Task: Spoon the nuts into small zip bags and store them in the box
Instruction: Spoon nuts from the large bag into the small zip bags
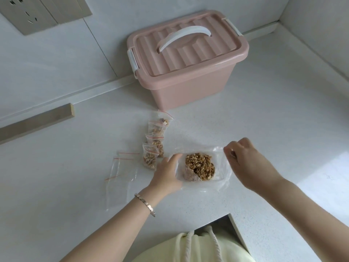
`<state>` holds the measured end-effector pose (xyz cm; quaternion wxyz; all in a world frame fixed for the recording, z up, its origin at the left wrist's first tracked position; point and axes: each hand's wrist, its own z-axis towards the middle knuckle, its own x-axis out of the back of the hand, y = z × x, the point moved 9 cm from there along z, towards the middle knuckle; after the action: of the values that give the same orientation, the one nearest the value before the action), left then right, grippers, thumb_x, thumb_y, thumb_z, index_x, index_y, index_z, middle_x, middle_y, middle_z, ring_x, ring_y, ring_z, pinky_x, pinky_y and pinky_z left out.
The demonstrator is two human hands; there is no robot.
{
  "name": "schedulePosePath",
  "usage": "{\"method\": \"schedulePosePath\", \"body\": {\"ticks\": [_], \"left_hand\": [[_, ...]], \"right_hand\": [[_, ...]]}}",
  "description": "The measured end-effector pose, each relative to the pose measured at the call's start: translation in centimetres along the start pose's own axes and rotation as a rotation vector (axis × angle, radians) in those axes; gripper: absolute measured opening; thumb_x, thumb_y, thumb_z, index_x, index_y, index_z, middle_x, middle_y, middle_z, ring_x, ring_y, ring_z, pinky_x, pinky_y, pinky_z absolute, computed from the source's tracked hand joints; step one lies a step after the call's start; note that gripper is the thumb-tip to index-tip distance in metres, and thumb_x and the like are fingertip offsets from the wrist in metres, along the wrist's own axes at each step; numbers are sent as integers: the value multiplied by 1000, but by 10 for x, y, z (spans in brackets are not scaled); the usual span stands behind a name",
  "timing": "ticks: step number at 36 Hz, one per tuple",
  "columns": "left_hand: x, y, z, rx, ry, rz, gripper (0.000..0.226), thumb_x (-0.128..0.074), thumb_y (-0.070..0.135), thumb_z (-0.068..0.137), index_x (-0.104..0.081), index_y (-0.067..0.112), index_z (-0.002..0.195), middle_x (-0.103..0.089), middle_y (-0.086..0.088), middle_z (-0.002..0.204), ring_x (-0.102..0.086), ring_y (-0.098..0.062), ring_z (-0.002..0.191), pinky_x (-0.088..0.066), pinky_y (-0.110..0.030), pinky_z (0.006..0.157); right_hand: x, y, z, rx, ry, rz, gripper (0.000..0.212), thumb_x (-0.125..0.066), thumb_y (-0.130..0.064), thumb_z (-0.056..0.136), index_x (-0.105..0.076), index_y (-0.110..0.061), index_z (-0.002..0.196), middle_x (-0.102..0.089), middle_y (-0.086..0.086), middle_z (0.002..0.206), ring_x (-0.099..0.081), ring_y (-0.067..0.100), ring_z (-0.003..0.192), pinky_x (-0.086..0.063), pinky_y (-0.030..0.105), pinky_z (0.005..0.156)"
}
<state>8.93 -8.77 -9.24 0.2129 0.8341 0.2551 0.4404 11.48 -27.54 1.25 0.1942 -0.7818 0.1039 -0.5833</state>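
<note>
At the left of the white counter (pixel 264 110) lie empty zip bags (pixel 120 174), and just beside them a row of four filled small bags (pixel 154 142) runs back toward the pink box (pixel 188 72), which stands at the wall with its lid latched on. The left hand (pixel 168 173), a bracelet (pixel 145 204) on its wrist, has its grip clamped on the left end of the clear pack (pixel 221 178) that holds the loose nuts (pixel 200 167) in the middle of the counter. The right hand (pixel 243 157) has curled fingers at the pack's far right corner, its grip pinched together on the plastic edge there.
</note>
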Motion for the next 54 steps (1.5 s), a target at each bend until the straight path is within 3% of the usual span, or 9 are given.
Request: {"method": "schedulePosePath", "body": {"ticks": [3, 6, 11, 13, 15, 18, 23, 34, 54], "left_hand": [[-7, 11, -6, -15, 2, -273, 67, -61, 22, 84, -27, 34, 140, -24, 0, 138, -27, -10, 126, -28, -10, 81], [-14, 15, -9, -9, 62, -313, 76, -69, 38, 77, -25, 37, 140, -18, 3, 144, -26, -12, 131, -29, -18, 88], [-32, 12, -8, -7, 75, -218, 94, -77, 36, 68, -18, 38, 142, -13, 1, 147, -26, -20, 133, -37, -29, 99], [-38, 10, -6, -6, 83, -122, 99, -77, 29, 68, -13, 36, 144, -13, -2, 148, -25, -22, 132, -38, -29, 98], [-44, 7, -7, -1, 68, -27, 101, -75, 20, 71, -8, 34, 144, -12, -4, 149, -26, -25, 129, -40, -29, 94], [-48, 2, -10, -6, 46, 8, 98, -70, 11, 74, -6, 34, 144, -13, -6, 149, -28, -26, 125, -41, -31, 95], [-39, 0, -11, -26, 79, -20, 92, -67, 9, 76, -11, 35, 143, -14, 0, 149, -24, -23, 128, -39, -26, 92], [-36, -7, -15, -72, 77, -16, 85, -67, 10, 77, -18, 34, 143, -19, 2, 148, -26, -19, 130, -32, -18, 88], [-36, -20, -6, -103, 164, -157, 76, -75, 20, 73, -34, 26, 136, -38, 3, 138, -38, -17, 126, -41, -36, 102]], "right_hand": [[41, -20, -18, 94, 206, -72, 37, -25, -33, 91, -53, -8, 85, -45, 4, 92, -46, 19, 74, -43, 30, 61], [66, -30, -32, 133, 318, -126, 33, -29, -30, 92, -52, -13, 76, -46, -2, 74, -42, 17, 66, -32, 25, 56], [75, -30, -52, 118, 367, 50, 38, -29, -39, 96, -54, -20, 75, -26, -12, 44, -40, 8, 40, -15, 16, 39], [68, -26, -54, 114, 362, 132, 44, -25, -45, 92, -57, -20, 74, -36, -10, 45, -38, 8, 38, -23, 23, 35], [55, -14, -51, 47, 314, 264, 50, -25, -53, 93, -58, -21, 74, -49, -5, 49, -50, 13, 46, -41, 33, 43], [39, 2, -46, -30, 291, 310, 51, -25, -51, 86, -61, -16, 75, -57, 0, 54, -59, 22, 54, -50, 46, 54], [5, 36, -39, -134, 283, 343, 32, -39, -31, 94, -66, -15, 87, -63, -2, 65, -62, 13, 65, -52, 36, 63], [-40, 85, -34, -342, 199, 745, 29, -41, -27, 96, -64, -19, 80, -68, 3, 67, -66, 15, 65, -53, 16, 61], [-99, 100, -56, -668, -10, 1195, 38, -38, -29, 97, -65, -4, 88, -67, 14, 69, -66, 24, 68, -57, 25, 60]]}}
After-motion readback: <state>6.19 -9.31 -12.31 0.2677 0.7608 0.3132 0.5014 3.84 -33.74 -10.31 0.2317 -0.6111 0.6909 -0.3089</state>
